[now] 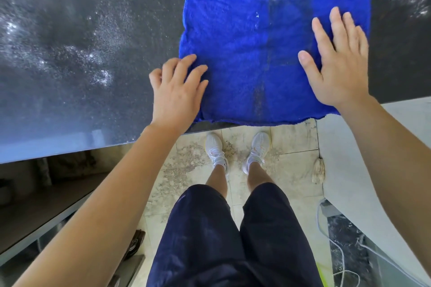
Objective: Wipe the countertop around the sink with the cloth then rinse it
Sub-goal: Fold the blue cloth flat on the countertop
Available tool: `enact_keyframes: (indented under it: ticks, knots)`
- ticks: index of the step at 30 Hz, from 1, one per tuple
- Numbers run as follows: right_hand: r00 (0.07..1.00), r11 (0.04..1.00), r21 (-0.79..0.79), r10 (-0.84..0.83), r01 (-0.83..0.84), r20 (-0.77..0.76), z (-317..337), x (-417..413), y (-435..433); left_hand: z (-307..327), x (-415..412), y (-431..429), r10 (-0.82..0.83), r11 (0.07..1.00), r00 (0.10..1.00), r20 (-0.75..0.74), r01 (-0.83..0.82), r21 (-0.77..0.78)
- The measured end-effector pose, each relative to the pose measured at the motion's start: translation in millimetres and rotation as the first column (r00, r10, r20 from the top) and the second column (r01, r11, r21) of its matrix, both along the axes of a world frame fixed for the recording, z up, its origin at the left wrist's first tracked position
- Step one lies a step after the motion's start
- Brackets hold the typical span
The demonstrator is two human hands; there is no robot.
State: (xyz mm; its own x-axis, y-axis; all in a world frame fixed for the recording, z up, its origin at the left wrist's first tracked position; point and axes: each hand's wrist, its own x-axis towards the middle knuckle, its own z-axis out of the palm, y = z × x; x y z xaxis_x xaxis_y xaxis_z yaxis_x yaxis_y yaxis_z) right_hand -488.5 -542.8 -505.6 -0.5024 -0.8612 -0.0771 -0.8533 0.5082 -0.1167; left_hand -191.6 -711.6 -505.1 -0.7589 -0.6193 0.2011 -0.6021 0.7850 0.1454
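A blue cloth (251, 53) lies spread flat on the dark speckled countertop (81, 42), its near edge hanging slightly over the counter's front edge. A darker damp stripe runs down its middle. My left hand (178, 93) rests at the cloth's near left corner, fingers curled with the tips on the fabric. My right hand (338, 60) lies flat on the cloth's right side, fingers spread. White powdery specks cover the countertop left of the cloth and at the far right. No sink is in view.
The counter's front edge (70, 149) runs across below the hands. Below it are a tiled floor (291, 147), my legs and white shoes. A pale ledge (349, 170) stands at the right, with a cable (326, 228) near it. Dark shelving (35, 205) sits at the lower left.
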Motion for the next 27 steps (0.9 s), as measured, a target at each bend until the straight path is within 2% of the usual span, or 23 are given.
enact_keyframes:
  ticks: [4,7,11,14,17,19,27]
  knots:
    - [1.000,1.000,0.014,-0.004,0.004,0.002,0.4,0.5,-0.7,-3.7,3.8,1.3,0.115,0.993,0.993,0.019,-0.115,-0.020]
    - [1.000,1.000,0.008,0.002,-0.002,-0.001,-0.9,1.8,-0.5,3.6,-12.0,15.4,0.146,0.988,0.989,0.014,-0.146,0.047]
    - [1.000,1.000,0.000,0.017,-0.017,-0.008,-1.6,-1.5,2.8,12.7,-39.6,6.9,0.140,0.976,0.990,0.010,-0.140,0.165]
    - [0.999,0.999,-0.004,0.036,-0.036,-0.011,-2.7,-2.4,3.2,13.2,-63.0,-14.1,0.086,0.961,0.990,0.113,-0.113,0.253]
    - [0.998,0.998,-0.006,0.059,-0.059,-0.006,-2.3,-6.8,7.6,5.1,-71.6,-32.1,0.017,0.972,0.958,0.286,-0.082,0.219]
    - [0.997,0.997,-0.026,0.072,-0.072,0.001,-2.8,-11.4,14.2,0.6,-68.0,-40.0,0.036,0.980,0.939,0.341,-0.099,0.170]
    - [0.997,0.997,-0.024,0.073,-0.073,0.025,-1.4,-14.5,16.8,6.3,-71.7,-31.2,0.078,0.981,0.930,0.360,-0.136,0.138]
